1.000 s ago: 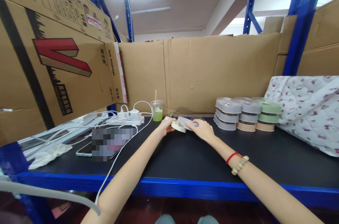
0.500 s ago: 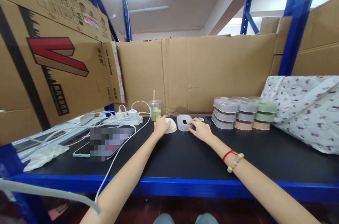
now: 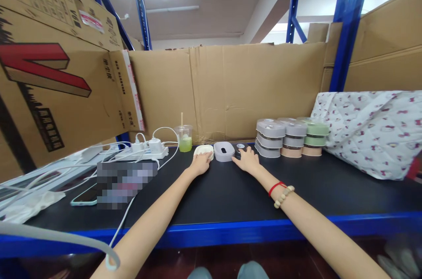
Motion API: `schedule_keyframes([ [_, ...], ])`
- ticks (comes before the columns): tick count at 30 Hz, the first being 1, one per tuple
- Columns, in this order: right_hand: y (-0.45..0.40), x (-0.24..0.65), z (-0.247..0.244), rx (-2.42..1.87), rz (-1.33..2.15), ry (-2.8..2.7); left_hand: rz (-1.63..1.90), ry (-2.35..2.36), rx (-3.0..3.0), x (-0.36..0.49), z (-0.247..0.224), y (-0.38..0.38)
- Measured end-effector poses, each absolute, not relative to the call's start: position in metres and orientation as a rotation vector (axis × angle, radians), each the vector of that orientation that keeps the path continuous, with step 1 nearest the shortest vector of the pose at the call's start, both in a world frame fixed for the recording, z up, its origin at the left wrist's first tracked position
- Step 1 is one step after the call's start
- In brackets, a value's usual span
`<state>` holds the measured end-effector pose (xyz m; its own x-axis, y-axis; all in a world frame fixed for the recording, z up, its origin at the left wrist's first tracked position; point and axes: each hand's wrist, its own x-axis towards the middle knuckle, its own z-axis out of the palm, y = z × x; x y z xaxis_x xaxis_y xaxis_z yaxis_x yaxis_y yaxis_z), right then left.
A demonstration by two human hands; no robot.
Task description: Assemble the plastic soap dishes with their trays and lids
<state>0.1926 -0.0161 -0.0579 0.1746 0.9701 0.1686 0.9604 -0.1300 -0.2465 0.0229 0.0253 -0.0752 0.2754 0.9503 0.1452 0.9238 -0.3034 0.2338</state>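
The left hand (image 3: 201,163), finger spacing indiscernible, touches a cream dish (image 3: 203,150) beside a lavender container (image 3: 224,156); the right hand (image 3: 248,160), fingers spread, overlies a transparent lid (image 3: 240,146)

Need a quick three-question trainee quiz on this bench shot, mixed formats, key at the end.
1. Multiple choice: which thing are the fingers of the left hand at?
A) the drink cup
B) the cream piece
C) the phone

2. True or false: the lavender piece with a dark slot sits between the left hand and the right hand.

3. Count: how many stacks of containers stand beside the patterned quilted bag?

Key: 1. B; 2. True; 3. Three.
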Motion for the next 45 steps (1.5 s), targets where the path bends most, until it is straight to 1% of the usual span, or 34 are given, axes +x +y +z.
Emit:
schedule_keyframes([
  [2, -0.014, 0.196, -0.056, -2.075, -0.052, -1.821, 0.423, 1.802, 2.423, 0.024, -0.077, 0.026],
  [7, -0.001, 0.227, -0.049, -1.685, -0.527, -1.495, 0.625, 1.786, 2.45, 0.025, -0.078, 0.025],
  [9, 0.007, 0.246, -0.049, -1.609, -0.607, -1.373, 0.678, 1.763, 2.477, 0.026, -0.078, 0.025],
  [11, 0.015, 0.264, -0.051, -1.593, -0.621, -1.295, 0.696, 1.731, 2.514, 0.028, -0.079, 0.025],
  [16, 0.027, 0.285, -0.058, -1.605, -0.526, -1.227, 0.772, 1.626, 2.593, 0.034, -0.083, 0.024],
  [20, 0.029, 0.284, -0.059, -1.486, -0.532, -1.224, 0.908, 1.555, 2.614, 0.04, -0.081, 0.018],
  [27, 0.023, 0.282, -0.058, -1.346, -0.571, -1.241, 0.902, 1.513, 2.552, 0.047, -0.073, 0.004],
  [30, 0.019, 0.274, -0.054, -1.261, -0.548, -1.27, 1.008, 1.453, 2.439, 0.049, -0.071, 0.002],
  [34, 0.015, 0.245, -0.051, -1.093, -0.379, -1.301, 1.26, 1.26, 2.007, 0.055, -0.068, 0.001],
  [36, 0.013, 0.225, -0.053, -1.018, -0.177, -1.335, 1.307, 1.105, 1.723, 0.057, -0.066, 0.001],
  [39, 0.009, 0.198, -0.059, -0.915, 0.214, -1.439, 1.246, 0.928, 1.401, 0.059, -0.063, 0.003],
  [41, 0.006, 0.187, -0.063, -0.911, 0.404, -1.455, 1.26, 0.859, 1.284, 0.059, -0.062, 0.004],
  [45, 0.001, 0.183, -0.065, -0.933, 0.607, -1.458, 1.389, 0.8, 1.201, 0.058, -0.059, 0.005],
])
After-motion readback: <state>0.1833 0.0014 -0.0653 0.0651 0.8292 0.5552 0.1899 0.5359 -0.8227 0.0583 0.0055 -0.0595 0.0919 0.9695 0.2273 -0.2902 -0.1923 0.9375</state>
